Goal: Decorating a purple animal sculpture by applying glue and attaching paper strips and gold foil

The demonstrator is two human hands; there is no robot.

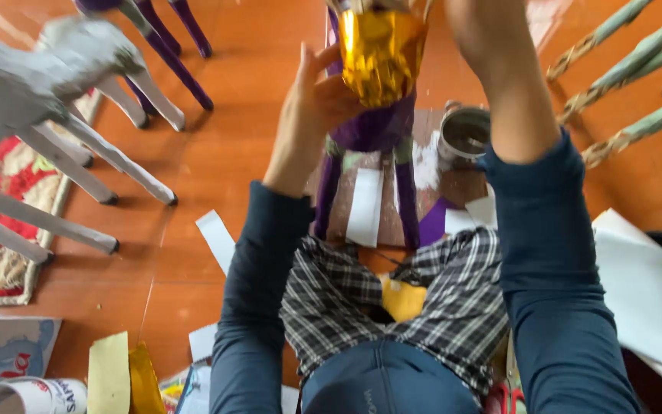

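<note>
Shiny orange-brown wooden floor (pixel 216 161), paper scraps all over. A purple paper-covered four-legged figure with gold foil wrap (pixel 377 92) stands mid-floor by a small metal tin (pixel 465 136). Left hand (pixel 316 103) presses its side, fingers together; right hand (pixel 484 31) is cut off, fingers can't tell.

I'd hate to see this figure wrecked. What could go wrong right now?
The gold foil may crease or tear under the left hand pressing beside it. The purple figure stands on thin legs and could tip. The open tin close behind it might get knocked over by the right forearm.
</note>
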